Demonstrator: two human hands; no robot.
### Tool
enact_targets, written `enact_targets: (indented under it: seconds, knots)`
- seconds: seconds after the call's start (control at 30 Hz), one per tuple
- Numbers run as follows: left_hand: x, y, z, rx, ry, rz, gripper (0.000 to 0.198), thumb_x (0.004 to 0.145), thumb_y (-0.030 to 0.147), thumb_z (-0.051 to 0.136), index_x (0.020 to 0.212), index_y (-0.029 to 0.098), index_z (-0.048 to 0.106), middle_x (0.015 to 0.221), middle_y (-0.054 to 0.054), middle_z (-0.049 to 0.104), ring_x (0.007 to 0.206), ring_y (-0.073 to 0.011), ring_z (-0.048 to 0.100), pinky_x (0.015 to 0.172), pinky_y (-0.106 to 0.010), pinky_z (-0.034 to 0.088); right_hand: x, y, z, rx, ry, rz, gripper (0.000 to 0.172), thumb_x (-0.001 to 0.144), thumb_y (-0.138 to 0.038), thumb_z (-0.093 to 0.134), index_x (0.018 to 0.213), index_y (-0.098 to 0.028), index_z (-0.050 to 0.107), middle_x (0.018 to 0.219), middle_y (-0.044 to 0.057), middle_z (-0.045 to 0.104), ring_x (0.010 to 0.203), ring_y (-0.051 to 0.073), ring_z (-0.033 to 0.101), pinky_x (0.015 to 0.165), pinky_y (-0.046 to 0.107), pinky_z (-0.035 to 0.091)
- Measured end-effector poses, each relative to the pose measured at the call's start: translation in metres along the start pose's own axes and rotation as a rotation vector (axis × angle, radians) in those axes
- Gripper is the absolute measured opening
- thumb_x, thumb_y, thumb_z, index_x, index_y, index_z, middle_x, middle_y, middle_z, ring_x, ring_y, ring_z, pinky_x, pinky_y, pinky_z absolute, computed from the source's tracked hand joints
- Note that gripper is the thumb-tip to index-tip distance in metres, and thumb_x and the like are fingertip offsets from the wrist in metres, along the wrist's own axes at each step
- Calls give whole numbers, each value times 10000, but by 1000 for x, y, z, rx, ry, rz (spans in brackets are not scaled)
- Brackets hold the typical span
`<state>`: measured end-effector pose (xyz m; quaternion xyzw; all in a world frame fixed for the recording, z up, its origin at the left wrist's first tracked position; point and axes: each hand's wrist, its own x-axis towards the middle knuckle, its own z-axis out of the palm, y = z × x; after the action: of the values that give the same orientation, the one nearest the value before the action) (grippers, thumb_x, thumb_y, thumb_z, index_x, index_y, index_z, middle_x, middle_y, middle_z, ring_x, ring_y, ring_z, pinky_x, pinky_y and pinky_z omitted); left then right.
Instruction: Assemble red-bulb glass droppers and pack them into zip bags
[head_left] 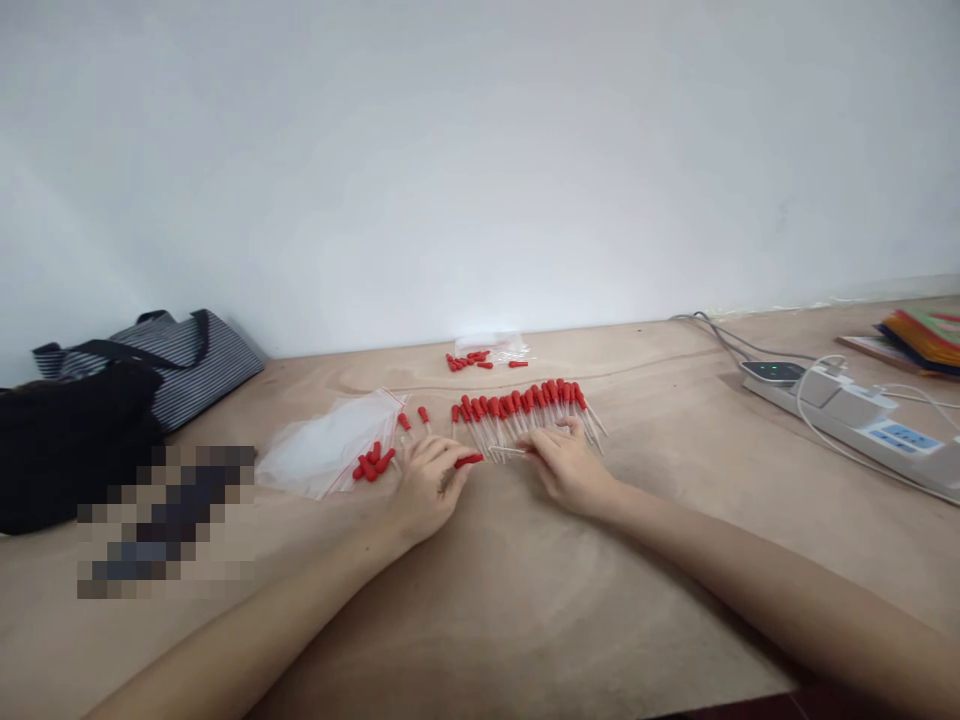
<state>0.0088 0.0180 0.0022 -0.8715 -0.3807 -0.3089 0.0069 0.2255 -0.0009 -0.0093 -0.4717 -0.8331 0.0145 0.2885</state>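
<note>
My left hand [431,485] pinches a red rubber dropper bulb [469,460] between thumb and fingers. Facing it, my right hand [566,465] grips a thin clear dropper tube [511,452] that points left toward the bulb. Whether tube and bulb touch is too small to tell. Just beyond both hands lies a row of droppers [517,403] with red bulbs at their far ends. Two more droppers [414,420] rest behind my left hand, partly hidden by it. Loose red bulbs [369,465] sit in a small pile left of that hand.
Clear zip bags [322,450] lie left of the pile. Near the wall are more red bulbs [466,360] and a clear bag [487,345]. A striped bag [217,365] and a black bag [75,450] stand left. A power strip [900,435] with cables and coloured sheets [926,335] are right.
</note>
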Motion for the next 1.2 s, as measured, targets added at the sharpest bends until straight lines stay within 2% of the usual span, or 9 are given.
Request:
enact_targets:
  seconds: [0.17, 0.43, 0.57, 0.73, 0.97, 1.2]
  knots:
    - [1, 7, 12, -22, -14, -45, 153, 823, 239, 465, 891, 206, 598, 840, -26, 651, 833, -193, 556, 803, -384, 307, -11, 11, 6, 12, 102, -57, 292, 825, -85, 351, 1020, -188, 541, 878, 46, 614, 788, 135, 544, 850, 348, 232]
    - [-3, 6, 12, -25, 20, -28, 145, 828, 234, 470, 892, 215, 599, 818, -11, 660, 832, -186, 563, 840, -388, 271, -9, 1, 7, 118, 59, -63, 307, 812, -70, 361, 1020, -188, 552, 907, 51, 604, 839, 141, 526, 841, 339, 243]
    - [-3, 9, 11, -43, 24, -23, 141, 832, 228, 469, 872, 221, 603, 807, 0, 661, 823, -182, 565, 840, -390, 261, -10, 0, 6, 152, 61, -61, 260, 834, -113, 381, 997, -193, 568, 870, 34, 606, 803, 126, 524, 814, 323, 242]
    - [-4, 12, 11, -45, 54, -7, 131, 831, 253, 484, 815, 218, 610, 752, 6, 670, 773, -175, 571, 838, -392, 257, -11, -7, 9, 126, 119, -45, 204, 864, -220, 410, 878, -193, 612, 767, 13, 605, 701, 107, 506, 761, 308, 233]
    - [-4, 14, 11, -47, 49, 39, 145, 836, 251, 473, 777, 212, 600, 711, 11, 666, 744, -167, 568, 849, -390, 253, -13, -10, 11, 83, 168, -95, 224, 859, -196, 403, 906, -202, 622, 748, 4, 602, 665, 98, 487, 734, 302, 224]
    - [-5, 15, 10, -49, 12, 50, 167, 843, 240, 443, 787, 211, 598, 715, 5, 665, 753, -161, 558, 898, -398, 230, -12, -7, 11, -11, 130, -167, 233, 836, -162, 402, 895, -209, 623, 749, 0, 607, 644, 93, 488, 714, 310, 205]
